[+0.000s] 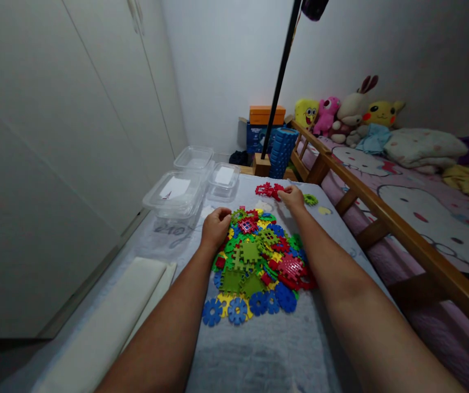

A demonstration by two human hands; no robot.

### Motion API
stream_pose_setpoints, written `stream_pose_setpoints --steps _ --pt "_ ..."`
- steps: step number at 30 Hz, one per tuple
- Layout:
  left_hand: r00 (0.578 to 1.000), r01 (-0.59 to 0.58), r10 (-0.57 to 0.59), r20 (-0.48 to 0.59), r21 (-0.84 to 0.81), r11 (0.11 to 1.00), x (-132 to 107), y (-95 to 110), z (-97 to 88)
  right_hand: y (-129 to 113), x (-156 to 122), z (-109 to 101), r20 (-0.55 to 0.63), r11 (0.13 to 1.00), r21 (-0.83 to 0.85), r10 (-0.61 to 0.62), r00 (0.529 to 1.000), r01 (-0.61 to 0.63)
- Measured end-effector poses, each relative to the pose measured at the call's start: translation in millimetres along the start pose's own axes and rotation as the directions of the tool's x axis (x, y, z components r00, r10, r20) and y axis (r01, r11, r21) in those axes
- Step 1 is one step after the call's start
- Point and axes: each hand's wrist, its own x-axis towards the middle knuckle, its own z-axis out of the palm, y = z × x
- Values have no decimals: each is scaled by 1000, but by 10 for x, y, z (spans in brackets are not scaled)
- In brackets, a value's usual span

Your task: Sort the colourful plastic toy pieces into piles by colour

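A heap of coloured plastic interlocking pieces [259, 262] lies on a grey cloth [259, 349] in front of me, with blue gear-shaped ones at its near edge. My left hand [216, 226] rests curled at the heap's far left edge; its fingers are closed on something I cannot make out. My right hand [292, 197] reaches beyond the heap, its fingers pinched on a small group of red pieces [268, 190]. A green piece [311, 200] and a yellow one [324, 210] lie just to its right.
Clear plastic tubs [177, 194] with lids stand at the far left. A white folded pad [112, 322] lies at near left. A wooden bed rail [382, 213] runs along the right, plush toys [341, 112] behind it. A black pole [279, 82] and blue stack [282, 153] stand beyond.
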Motion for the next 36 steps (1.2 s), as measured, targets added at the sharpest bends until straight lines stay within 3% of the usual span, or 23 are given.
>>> stream_pose_setpoints --steps 6,10,14,18,21,23,26,28,29,32,36 --pt "1000 4 -4 5 -4 1000 1 -29 13 -74 157 189 -42 996 -37 85 996 -87" --pt "1000 7 -7 8 -11 1000 5 -53 23 -59 139 233 43 992 -99 88 995 -84" --pt "1000 5 -5 2 -7 1000 6 -57 28 -47 39 136 127 995 -82 66 990 -56" --pt "1000 9 -9 3 3 1000 2 -46 27 -82 -141 -49 121 999 -20 51 991 -49" --pt "1000 7 -7 5 -1 1000 -3 -33 25 -142 -324 -169 203 997 56 -57 978 47" --pt "1000 8 -8 9 -4 1000 -5 -27 24 -196 -449 -215 339 978 92 -205 918 185" --pt "1000 8 -8 11 -7 1000 -4 -25 21 -287 -611 -219 554 890 93 -419 720 446" --pt "1000 3 -3 10 1 1000 -2 -22 17 -340 -699 -188 632 820 50 -468 618 570" --pt "1000 0 0 8 7 1000 -2 -18 14 -361 -737 -169 648 798 18 -468 601 602" --pt "1000 -4 4 7 30 1000 0 -3 7 -396 -826 -118 658 779 -52 -444 608 625" --pt "1000 -1 1 7 32 999 3 4 9 -400 -870 -98 632 775 -27 -476 611 631"
